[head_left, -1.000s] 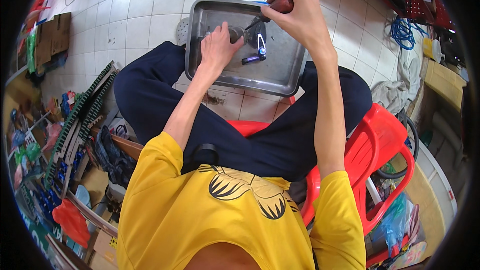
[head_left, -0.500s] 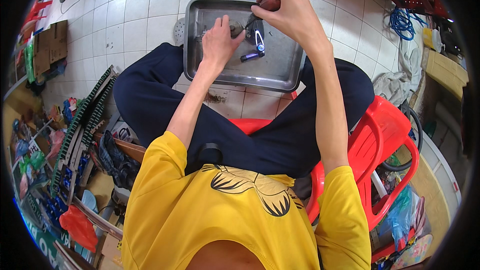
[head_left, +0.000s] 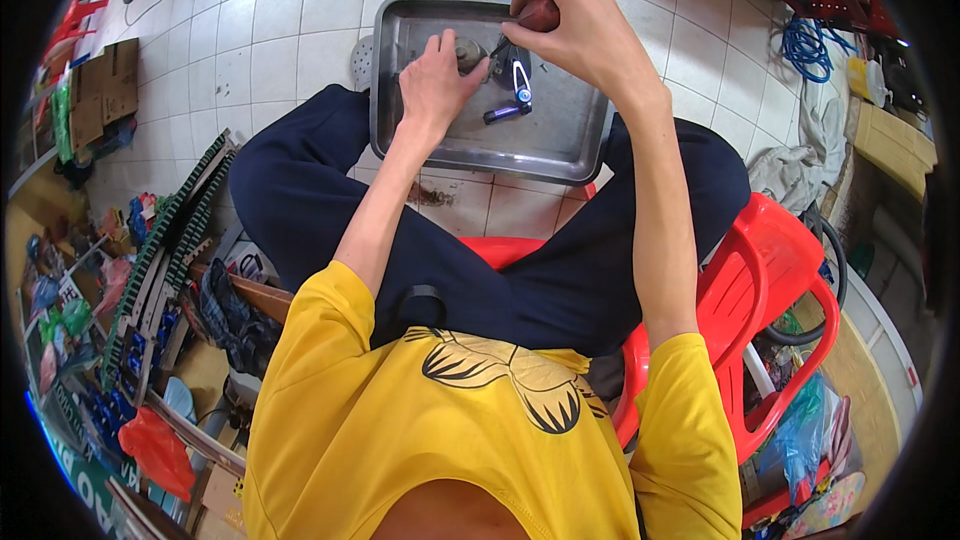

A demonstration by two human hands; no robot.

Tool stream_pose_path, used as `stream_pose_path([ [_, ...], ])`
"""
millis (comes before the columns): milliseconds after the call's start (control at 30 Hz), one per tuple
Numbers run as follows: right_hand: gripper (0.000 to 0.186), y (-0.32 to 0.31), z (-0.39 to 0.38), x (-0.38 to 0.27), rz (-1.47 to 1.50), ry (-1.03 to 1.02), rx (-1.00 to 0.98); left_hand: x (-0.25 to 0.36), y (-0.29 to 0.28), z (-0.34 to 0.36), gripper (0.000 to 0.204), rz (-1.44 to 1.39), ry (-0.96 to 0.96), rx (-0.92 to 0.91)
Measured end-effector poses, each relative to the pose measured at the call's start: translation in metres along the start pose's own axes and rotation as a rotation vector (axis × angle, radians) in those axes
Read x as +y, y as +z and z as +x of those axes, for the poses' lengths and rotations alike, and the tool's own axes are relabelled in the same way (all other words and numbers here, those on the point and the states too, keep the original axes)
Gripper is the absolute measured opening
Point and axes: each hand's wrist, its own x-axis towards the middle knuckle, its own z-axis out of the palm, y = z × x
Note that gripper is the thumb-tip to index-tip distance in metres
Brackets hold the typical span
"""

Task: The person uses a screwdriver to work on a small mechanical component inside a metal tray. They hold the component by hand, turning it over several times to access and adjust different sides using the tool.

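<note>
Right-hand grip [head_left: 578,28] holds a red-handled tool [head_left: 541,14] over the metal tray [head_left: 555,148].

Much of the red-brown handle [head_left: 541,14] is lost inside the right hand [head_left: 585,28], and down below those fingers the tool's dark tip is too small to read! The left hand [head_left: 432,85] masks part of a round grey part [head_left: 467,52]; behind both hands, the yellow shirt [head_left: 480,440] gets cut off at the lower edge.

Tray [head_left: 560,145]: shallow rectangular grey metal, raised rim
Tray's middle: slim purple-and-silver object [head_left: 505,113]
Tray's far half: round grey metal part [head_left: 468,52], partly hidden
Floor [head_left: 333,5]: white square tiles
Near side of tray: dark smudge [head_left: 432,196] on floor
</note>
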Motion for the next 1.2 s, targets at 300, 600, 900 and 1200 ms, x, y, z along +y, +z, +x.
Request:
stream_pose_path([
  [300, 0.018, -0.001, -0.001, 0.000, -0.050, -0.062, -0.036, 0.000, -0.002, 0.000, 0.054, -0.006, -0.030, -0.009],
  [600, 0.016, -0.003, 0.002, -0.002, -0.022, -0.051, 0.024, 0.000, -0.002, 0.001, 0.061, 0.007, -0.022, -0.032],
  [900, 0.017, 0.001, 0.002, -0.003, 0.001, -0.080, 0.026, 0.003, 0.001, -0.001, 0.061, 0.026, 0.029, -0.027],
  [1200, 0.019, 0.006, 0.002, -0.001, -0.035, -0.081, -0.009, 0.003, 0.002, 0.000, 0.058, 0.055, 0.025, -0.019],
])
